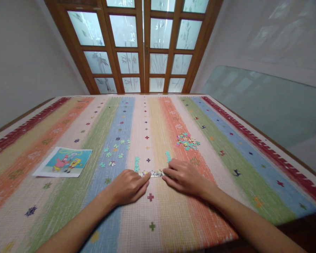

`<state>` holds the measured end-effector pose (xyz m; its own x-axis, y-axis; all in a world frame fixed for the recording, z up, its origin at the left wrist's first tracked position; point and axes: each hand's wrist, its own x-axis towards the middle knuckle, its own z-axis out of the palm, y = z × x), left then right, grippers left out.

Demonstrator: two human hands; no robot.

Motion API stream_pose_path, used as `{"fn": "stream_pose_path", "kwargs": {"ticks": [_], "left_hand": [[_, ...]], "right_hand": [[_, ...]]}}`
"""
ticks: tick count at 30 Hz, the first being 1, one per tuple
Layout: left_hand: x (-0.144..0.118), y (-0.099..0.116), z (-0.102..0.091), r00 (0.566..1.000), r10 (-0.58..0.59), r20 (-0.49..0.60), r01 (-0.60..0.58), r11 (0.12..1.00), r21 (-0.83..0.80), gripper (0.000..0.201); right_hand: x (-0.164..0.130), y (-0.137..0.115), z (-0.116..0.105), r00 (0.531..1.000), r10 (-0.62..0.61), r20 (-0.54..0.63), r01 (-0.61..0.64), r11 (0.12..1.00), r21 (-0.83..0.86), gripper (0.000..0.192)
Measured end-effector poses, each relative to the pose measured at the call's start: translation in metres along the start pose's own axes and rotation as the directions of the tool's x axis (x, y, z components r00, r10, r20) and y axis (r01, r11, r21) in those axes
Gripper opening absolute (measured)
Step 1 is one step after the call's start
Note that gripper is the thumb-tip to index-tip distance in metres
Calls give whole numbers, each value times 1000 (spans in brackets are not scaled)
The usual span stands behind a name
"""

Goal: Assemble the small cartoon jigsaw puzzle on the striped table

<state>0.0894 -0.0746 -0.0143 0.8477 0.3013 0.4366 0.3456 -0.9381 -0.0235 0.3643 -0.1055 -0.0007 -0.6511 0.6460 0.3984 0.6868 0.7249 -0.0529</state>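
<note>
We have a puzzle strip [156, 174] on the cloth [171, 221].
From left: a picture [71, 161], loose pieces [120, 155], our left hand [133, 185] touching the strip, our right hand [184, 177] at its right end, a pile [189, 142]; the hands are apart, and we cannot tell whether either grips.

Matt puzzle pieces [190, 143], smooth paper picture [52, 169]

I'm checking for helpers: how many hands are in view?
2: the left hand, reaching about the middle of the joined puzzle strip, and the right hand at its right end.
</note>
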Motion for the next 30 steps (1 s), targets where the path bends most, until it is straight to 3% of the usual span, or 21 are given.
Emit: {"fn": "stream_pose_path", "kwargs": {"ticks": [15, 30], "left_hand": [[2, 4, -1, 1000, 29, 4, -29, 999, 36, 32], [4, 24, 2, 992, -2, 124, 2, 1000, -3, 36]], "right_hand": [[0, -4, 1, 996, 50, 76, -48, 998, -29, 29], [2, -6, -2, 987, 93, 130, -93, 996, -4, 30]]}}
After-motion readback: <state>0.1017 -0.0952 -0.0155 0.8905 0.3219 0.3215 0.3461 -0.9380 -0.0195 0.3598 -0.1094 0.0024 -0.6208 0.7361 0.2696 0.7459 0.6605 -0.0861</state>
